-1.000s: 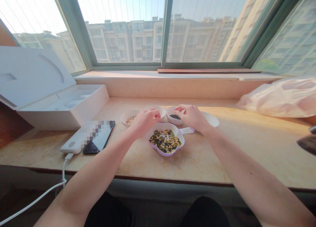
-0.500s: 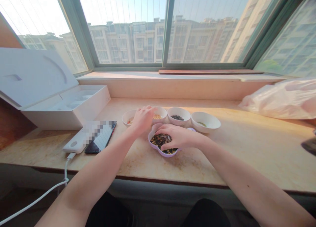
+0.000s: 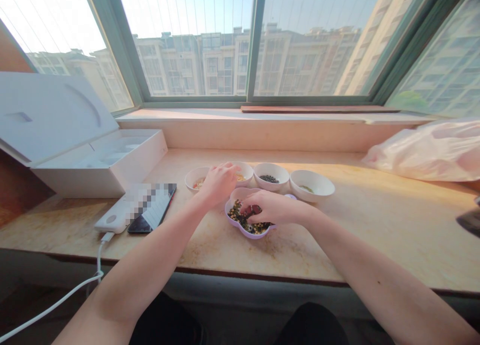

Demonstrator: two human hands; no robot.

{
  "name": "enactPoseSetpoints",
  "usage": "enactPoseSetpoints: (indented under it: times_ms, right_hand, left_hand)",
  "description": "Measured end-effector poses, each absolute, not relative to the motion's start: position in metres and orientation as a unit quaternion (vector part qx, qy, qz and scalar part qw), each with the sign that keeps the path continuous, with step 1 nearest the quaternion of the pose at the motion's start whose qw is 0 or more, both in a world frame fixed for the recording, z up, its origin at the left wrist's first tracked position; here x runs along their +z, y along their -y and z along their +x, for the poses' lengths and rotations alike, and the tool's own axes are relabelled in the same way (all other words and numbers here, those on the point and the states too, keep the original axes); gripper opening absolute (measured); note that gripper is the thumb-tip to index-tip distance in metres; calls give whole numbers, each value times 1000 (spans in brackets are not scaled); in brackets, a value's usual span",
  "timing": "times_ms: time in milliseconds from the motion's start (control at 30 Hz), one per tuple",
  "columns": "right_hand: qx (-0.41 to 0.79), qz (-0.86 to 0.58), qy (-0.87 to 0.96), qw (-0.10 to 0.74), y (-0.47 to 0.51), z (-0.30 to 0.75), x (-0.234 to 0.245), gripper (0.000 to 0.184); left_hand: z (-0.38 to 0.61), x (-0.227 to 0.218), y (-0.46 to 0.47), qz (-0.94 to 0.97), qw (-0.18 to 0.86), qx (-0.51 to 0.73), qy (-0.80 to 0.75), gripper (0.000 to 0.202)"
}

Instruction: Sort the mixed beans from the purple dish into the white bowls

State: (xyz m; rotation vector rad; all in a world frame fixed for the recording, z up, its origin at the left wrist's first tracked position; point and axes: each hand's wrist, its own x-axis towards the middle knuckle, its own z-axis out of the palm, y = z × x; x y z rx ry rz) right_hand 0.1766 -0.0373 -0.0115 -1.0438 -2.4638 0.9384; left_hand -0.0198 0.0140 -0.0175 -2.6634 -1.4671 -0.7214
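Your right grip (image 3: 273, 208) sits over the flower-shaped dish (image 3: 234, 194), its fingers curled and pressed together, with the fingertips (image 3: 245, 204) down in the seed mix (image 3: 258, 228). This mix of green, yellow and dark legumes lies inside the dish, which stands on the stone bench (image 3: 375, 225) close to your side of the row of bowls. The hand covers the middle of the dish. A dark reddish patch shows between the fingers and may be a pinched bean, but the view is too poor to confirm it.

Your left grip (image 3: 219, 183) is curled downward with its fingers together, above and between the first white bowl (image 3: 193, 177) and the second white bowl (image 3: 245, 168). It hides most of both bowls, and you cannot tell whether it holds anything. Pale contents show at the edges of each.

To the right, the third white bowl (image 3: 271, 171) holds black seeds (image 3: 269, 178). Just beside it, the wider white bowl (image 3: 312, 185) holds a small greenish residue (image 3: 306, 188).

On the left, a white power bank (image 3: 110, 221) lies touching a smartphone (image 3: 152, 210), with a white cable (image 3: 98, 260) running off the bench edge. A mosaic blur hides part of both. Behind them stands an open white box (image 3: 97, 170). A translucent plastic bag (image 3: 431, 157) lies at the far right, and a dark object (image 3: 470, 220) is cut off by the right frame edge.
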Motion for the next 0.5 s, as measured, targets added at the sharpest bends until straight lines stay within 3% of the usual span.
enactPoseSetpoints:
  times_ms: [267,500]
  right_hand:
    - [292,-342,886,115,32,180,-21,18]
    - [303,-339,876,163,34,181,-19,11]
  left_hand:
    - [-18,-15,-10,-853,8,-228,470,35]
    - [-18,-17,-12,-852,6,-240,465,34]
